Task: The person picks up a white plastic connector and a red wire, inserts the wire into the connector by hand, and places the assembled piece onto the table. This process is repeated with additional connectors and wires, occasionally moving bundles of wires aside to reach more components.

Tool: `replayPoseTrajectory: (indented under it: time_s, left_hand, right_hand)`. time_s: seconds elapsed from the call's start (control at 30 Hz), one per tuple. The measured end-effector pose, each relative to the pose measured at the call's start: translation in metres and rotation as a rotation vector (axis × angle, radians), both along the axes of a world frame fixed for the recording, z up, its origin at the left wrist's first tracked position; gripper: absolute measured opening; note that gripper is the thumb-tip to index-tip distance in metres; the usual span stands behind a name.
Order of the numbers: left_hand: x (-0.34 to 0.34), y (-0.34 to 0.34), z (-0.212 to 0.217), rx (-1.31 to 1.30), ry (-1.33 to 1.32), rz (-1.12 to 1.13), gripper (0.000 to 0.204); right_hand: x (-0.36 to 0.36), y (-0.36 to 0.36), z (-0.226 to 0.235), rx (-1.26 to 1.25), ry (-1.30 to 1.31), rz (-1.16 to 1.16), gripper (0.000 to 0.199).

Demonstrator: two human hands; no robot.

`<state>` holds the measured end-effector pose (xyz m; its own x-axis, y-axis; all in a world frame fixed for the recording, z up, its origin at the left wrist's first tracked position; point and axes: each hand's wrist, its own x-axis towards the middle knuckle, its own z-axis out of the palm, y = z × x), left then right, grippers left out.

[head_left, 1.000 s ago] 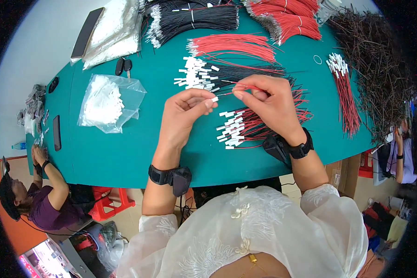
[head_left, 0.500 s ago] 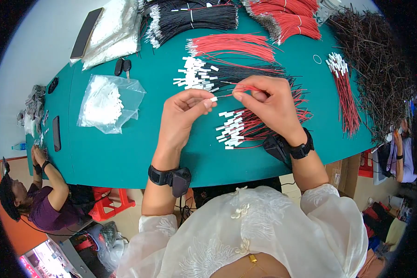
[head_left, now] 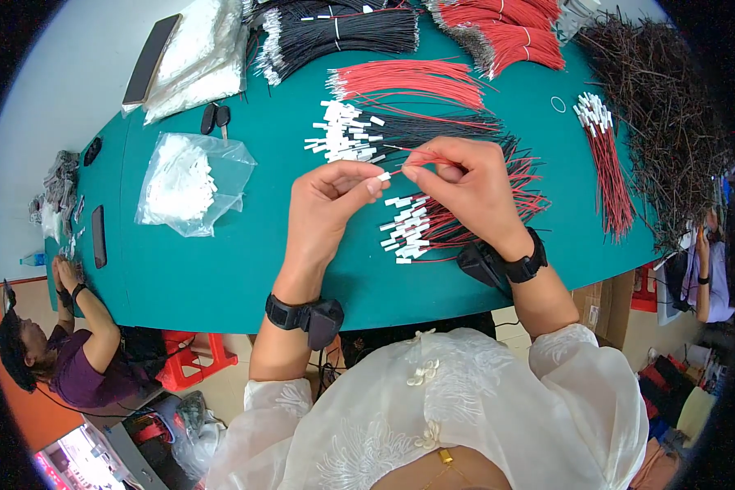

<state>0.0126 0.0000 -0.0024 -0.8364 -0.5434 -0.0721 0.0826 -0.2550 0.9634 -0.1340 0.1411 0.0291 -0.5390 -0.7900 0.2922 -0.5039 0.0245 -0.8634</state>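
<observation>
Between thumb and forefinger, my left hand pinches a small white connector housing. A red wire runs from the housing into the pinch of my right hand; another wire end sticks out above those fingers. Under and beside my right hand lies a pile of red and black wires with white connectors. Just beyond my hands are black wires with white connectors, and past them a row of loose red wires.
On the green table an opened plastic bag of white housings lies at left, near keys. Tied black wires and red wires sit at the back. A finished-looking bundle and a dark tangled heap are right. A person works at left.
My two hands have drawn closer together. The red wire's end, apart from the housing's opening earlier or only thinly visible, now meets the white housing.
</observation>
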Motion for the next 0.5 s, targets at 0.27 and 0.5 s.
replayPoseTrajectory:
  time_s: [0.27, 0.5]
  left_hand:
    - [-0.0009, 0.0034, -0.005, -0.039, 0.008, 0.024, 0.015]
    - [-0.001, 0.0052, -0.0032, -0.081, 0.002, 0.08, 0.015]
  right_hand:
    - [0.0001, -0.0017, -0.0099, -0.002, 0.004, -0.031, 0.009]
    - [-0.0001, -0.0019, -0.0079, 0.049, -0.046, -0.018, 0.01]
